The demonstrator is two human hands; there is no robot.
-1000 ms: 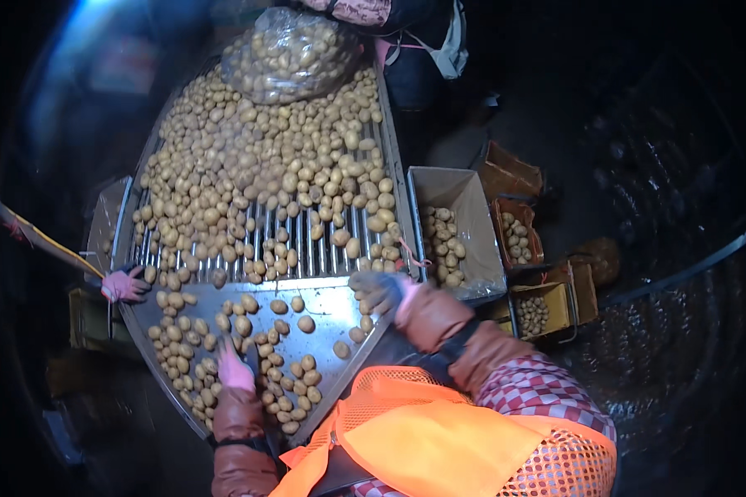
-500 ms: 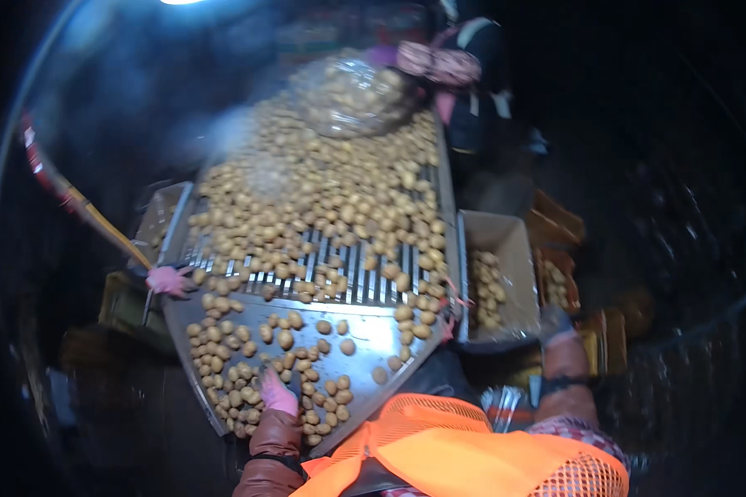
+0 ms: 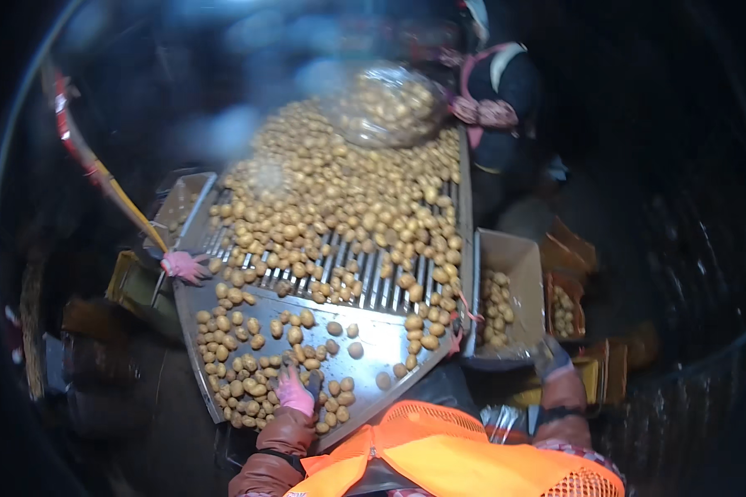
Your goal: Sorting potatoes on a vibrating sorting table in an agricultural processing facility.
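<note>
My left hand (image 3: 297, 391), in a pink glove with dark fingertips, reaches in among loose potatoes (image 3: 240, 385) on the smooth metal tray (image 3: 373, 331) in front of me. Its fingers and thumb look spread apart, the fingertips against the potatoes. On the other side, my right hand (image 3: 553, 358) wears a dark glove and hangs low beside the near corner of an open carton (image 3: 518, 319) partly filled with potatoes. Blur and darkness hide the right fingers.
Beyond the tray, many potatoes cover a slatted metal rack (image 3: 373, 273), with a clear plastic bag (image 3: 389, 108) of potatoes at its far end. Another person in patterned sleeves (image 3: 489, 113) stands there. A pink glove (image 3: 185, 267) sits at the rack's left corner; crates (image 3: 565, 306) stand right.
My left hand has shifted slightly to the right among the potatoes. The whole view has turned a little, so the rack and bag appear farther right. My right hand stays near the carton.
</note>
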